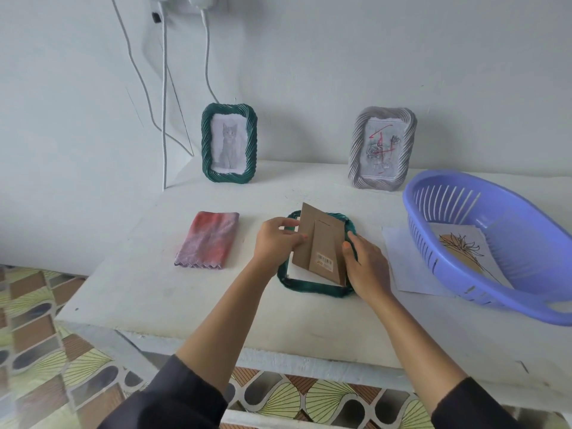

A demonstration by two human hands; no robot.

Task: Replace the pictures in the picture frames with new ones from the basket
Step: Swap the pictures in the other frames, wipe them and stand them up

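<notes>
**Desk:** Where's the frame you're on?

**Me:** Centre of the picture, face down on the table (148,292): the green frame (309,287). My left hand (278,241) pinches the left edge of its backing (318,243). My right hand (366,267) grips the right edge, thumb on top. The backing sits tilted, its upper corner raised and its lower end inside the frame.

**Desk:** How will it handle?

**Me:** Light and thin, I'd judge — plain card that creases if forced. I'd hold it at the edges, clear of the stand flap, and slide it rather than bend it. The frame looks rigid and ribbed, easy to take by its rim. I can't see any glass, so I'd treat it as fragile.

**Desk:** And the new picture?

**Me:** A drawing (464,252) lies in the basket (458,181) at the right, with a sheet (402,267) beside it. The cat frame (229,144) and grey frame (382,148) stand at the wall, upper centre.
</notes>
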